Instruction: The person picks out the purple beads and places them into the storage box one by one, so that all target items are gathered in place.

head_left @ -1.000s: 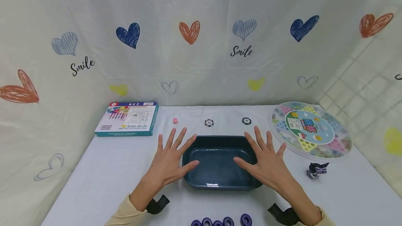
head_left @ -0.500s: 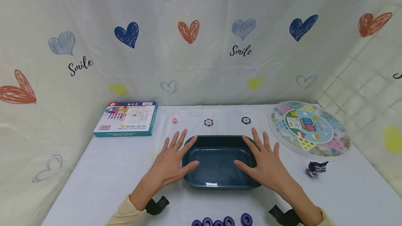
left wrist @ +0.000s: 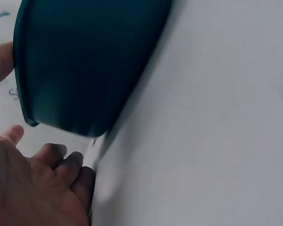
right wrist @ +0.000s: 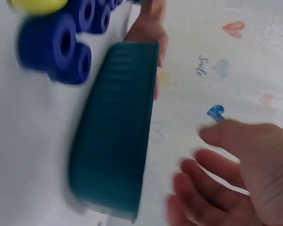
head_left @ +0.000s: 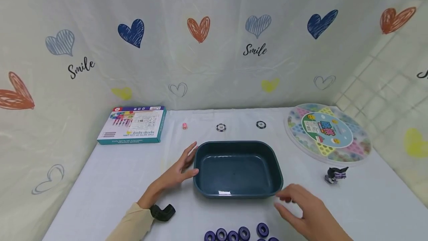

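Note:
A dark teal plastic tray (head_left: 238,174) with rounded corners sits in the middle of the white table. My left hand (head_left: 178,168) rests at its left side, with the thumb touching the rim and the other fingers loosely bent along the outer wall. In the left wrist view the tray's side (left wrist: 85,66) fills the upper left. Near the tray's front right corner, my right hand (head_left: 305,207) is loosely curled and holds nothing. Several purple rings (head_left: 244,233) lie in front of the tray, the nearest cut off by the frame edge.
Behind the tray lie a pink piece (head_left: 185,126) and two black-and-white chips (head_left: 221,127). A flat box (head_left: 133,125) is back left. A round game board (head_left: 327,131) and a black-and-purple figure (head_left: 336,175) stand right. Something yellow (right wrist: 37,5) shows beside the rings.
Both hands were spread over the tray's two sides. The left has moved down against the left rim; the right has drawn back toward the front right, its fingers now curling.

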A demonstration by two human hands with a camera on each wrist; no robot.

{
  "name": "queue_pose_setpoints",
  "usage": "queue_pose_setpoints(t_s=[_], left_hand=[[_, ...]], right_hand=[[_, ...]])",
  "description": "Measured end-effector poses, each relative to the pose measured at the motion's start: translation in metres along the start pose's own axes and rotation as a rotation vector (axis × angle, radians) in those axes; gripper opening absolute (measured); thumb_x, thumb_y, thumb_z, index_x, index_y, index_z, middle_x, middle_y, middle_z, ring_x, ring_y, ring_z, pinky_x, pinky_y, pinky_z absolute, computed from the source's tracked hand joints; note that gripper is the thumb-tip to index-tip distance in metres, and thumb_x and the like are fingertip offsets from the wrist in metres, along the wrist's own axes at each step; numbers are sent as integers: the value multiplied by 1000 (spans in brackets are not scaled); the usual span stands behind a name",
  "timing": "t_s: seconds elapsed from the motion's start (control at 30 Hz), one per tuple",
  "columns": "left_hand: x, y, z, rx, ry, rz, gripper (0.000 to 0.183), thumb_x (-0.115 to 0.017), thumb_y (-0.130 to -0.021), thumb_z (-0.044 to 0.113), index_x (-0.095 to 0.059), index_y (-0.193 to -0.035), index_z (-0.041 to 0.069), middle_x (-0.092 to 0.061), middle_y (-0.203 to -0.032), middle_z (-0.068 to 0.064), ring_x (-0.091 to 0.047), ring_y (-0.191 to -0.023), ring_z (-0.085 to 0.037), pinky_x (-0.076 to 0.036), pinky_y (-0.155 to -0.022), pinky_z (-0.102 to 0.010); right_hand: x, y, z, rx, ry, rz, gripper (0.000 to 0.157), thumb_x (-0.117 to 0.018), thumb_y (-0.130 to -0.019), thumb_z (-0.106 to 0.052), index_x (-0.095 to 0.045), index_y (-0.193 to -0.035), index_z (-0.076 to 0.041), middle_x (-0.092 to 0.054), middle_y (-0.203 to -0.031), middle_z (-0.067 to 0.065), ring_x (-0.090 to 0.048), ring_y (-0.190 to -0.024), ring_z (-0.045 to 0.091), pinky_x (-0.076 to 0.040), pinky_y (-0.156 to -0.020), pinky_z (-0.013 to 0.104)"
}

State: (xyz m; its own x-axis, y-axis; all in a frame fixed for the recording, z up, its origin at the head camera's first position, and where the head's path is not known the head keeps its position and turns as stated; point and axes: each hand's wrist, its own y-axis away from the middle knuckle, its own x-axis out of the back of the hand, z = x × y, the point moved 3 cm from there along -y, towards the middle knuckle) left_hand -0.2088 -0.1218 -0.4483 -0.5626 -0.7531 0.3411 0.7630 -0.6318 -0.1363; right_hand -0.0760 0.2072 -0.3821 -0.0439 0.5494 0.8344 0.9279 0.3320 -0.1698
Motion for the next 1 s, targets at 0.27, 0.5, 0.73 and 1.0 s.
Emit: queue_pose_setpoints(t_s=[0.27,0.5,0.73,1.0], left_hand=[[-16,3,25,4,-44,-38,67,-51,-89,9,-13,-145,10,-20,-147,-15,-34,-127,-30,-29,-102,-47],[-32,0,17,-14,-64,-41,65,-52,-91,15,-16,-145,17,-21,-148,-6,-34,-128,-24,-28,-103,-46],[-42,-6,-13,-30,-77,52,64,-53,-91,20,-18,-143,30,-29,-144,1,-33,-128,-16,-29,-102,-46],[-43,-1,11,-29,-136,57,62,-54,-90,18,-22,-143,19,-33,-142,-8,-35,-127,-21,-30,-102,-44]], right_hand=[[-46,28,35,-89,-366,-572,27,-64,-83,-27,-59,-101,-9,-49,-80,-15,-44,-68,0,-44,-59,20],[-50,31,39,51,-389,-520,28,-63,-84,-25,-58,-101,-4,-44,-77,-18,-42,-63,-6,-39,-52,16],[-50,31,39,100,-389,-515,26,-62,-85,-27,-59,-101,-7,-45,-77,-19,-43,-64,-7,-39,-53,15],[-42,40,55,48,-345,-476,24,-62,-85,-25,-59,-101,-8,-49,-82,-19,-45,-67,-5,-42,-54,18]])
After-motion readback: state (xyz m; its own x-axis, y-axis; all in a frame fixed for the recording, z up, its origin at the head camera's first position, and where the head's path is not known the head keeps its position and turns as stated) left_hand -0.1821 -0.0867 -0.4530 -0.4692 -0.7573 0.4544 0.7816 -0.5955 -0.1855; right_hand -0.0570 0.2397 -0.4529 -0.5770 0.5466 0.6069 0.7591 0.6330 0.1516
